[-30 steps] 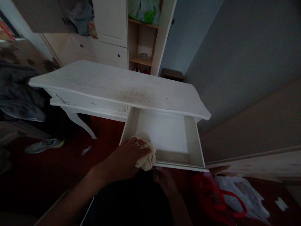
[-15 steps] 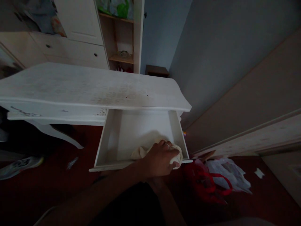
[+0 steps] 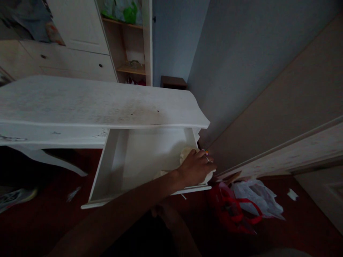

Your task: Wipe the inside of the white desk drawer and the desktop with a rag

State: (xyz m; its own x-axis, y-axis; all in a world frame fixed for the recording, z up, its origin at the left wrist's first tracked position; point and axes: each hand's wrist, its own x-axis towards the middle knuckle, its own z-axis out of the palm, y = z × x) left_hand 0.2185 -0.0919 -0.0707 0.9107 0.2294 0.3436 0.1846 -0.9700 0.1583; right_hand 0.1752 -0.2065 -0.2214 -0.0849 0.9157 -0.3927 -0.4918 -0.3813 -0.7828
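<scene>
A white drawer (image 3: 103, 173) stands pulled out of a worn white table (image 3: 88, 103). My left hand (image 3: 197, 167) reaches in from the lower left, its fingers closed on a cream cloth (image 3: 185, 153) pressed against the drawer's right inner wall near the front corner. A ring shows on one finger. Part of the cloth trails behind the wrist on the drawer floor. My right hand (image 3: 162, 211) is a dark shape just below the drawer's front edge; its fingers are hidden in shadow.
A red and white plastic bag (image 3: 242, 205) lies on the dark red floor right of the drawer. A large board (image 3: 281, 117) leans along the right wall. A white wardrobe with open shelves (image 3: 128, 46) stands behind the table. A shoe (image 3: 14, 198) lies far left.
My left hand has slid the cloth from the drawer's front left corner across to its right wall. The camera has turned right, so the table has shifted left in view.
</scene>
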